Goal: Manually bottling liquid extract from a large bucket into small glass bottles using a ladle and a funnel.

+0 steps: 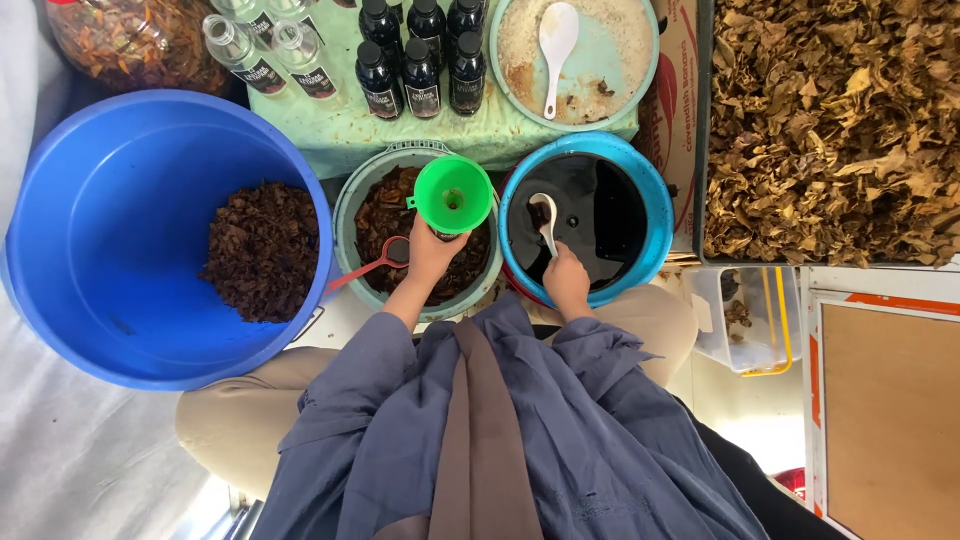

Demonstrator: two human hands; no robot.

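Grey-blue sleeves and lap sit nearest; beyond them, left hand point(430, 252) closed around a bottle, hidden under a green funnel point(452, 194). Right hand point(567, 280) grips a white ladle point(545, 220) dipped in a blue bowl point(650, 190) of dark liquid. Six dark capped bottles point(422, 50) look filled; clear bottles point(262, 45) seem empty. Work judged partway. Containers crowd rim to rim; little free room.

Glossy green plastic funnel point(452, 194), smooth white plastic ladle point(545, 215), glossy dark liquid point(600, 215), matt blue plastic tub point(100, 220)
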